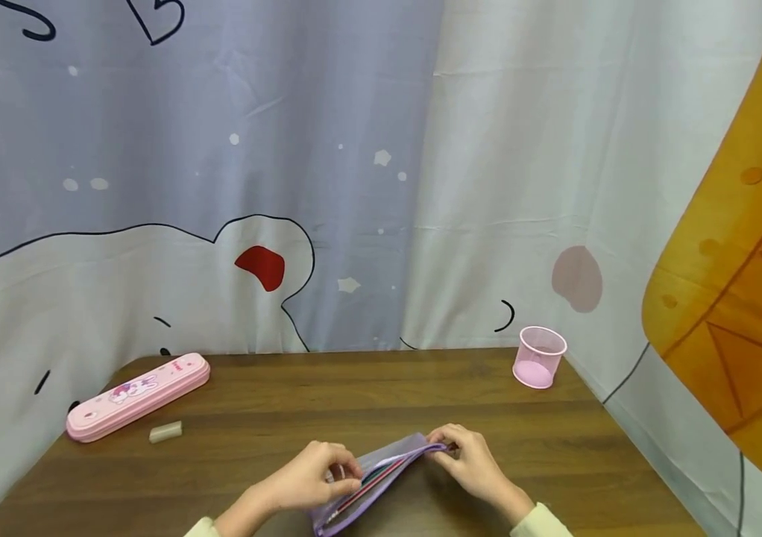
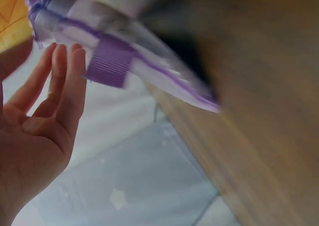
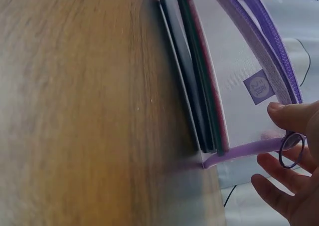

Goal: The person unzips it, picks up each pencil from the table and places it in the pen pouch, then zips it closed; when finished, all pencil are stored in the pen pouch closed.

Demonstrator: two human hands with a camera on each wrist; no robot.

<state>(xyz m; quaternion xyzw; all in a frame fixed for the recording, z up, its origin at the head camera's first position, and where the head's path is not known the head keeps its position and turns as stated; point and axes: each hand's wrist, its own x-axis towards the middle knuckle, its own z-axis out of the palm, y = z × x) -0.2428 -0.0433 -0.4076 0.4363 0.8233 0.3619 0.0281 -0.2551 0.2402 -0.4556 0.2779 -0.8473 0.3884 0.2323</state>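
A purple-edged mesh pencil pouch [image 1: 397, 451] is tilted over the table, its zipper mouth parted. Inside lie a red pencil [image 1: 370, 488] and several dark and green slim items [image 3: 192, 86], whose kind I cannot tell. My left hand [image 1: 320, 477] bends its thumb and index finger at the upper rim of the mouth; the exact contact is partly hidden. The other fingers stretch beside the pouch in the left wrist view. My right hand [image 1: 471, 462] pinches the far right corner, next to a purple ring [image 3: 291, 150].
A pink pencil case [image 1: 139, 397] lies at the back left of the wooden table [image 1: 274, 410]. In front of it is a small pale eraser-like block [image 1: 165, 432]. A pink cup [image 1: 538, 358] stands at the back right. A printed curtain [image 1: 367, 186] hangs behind the table.
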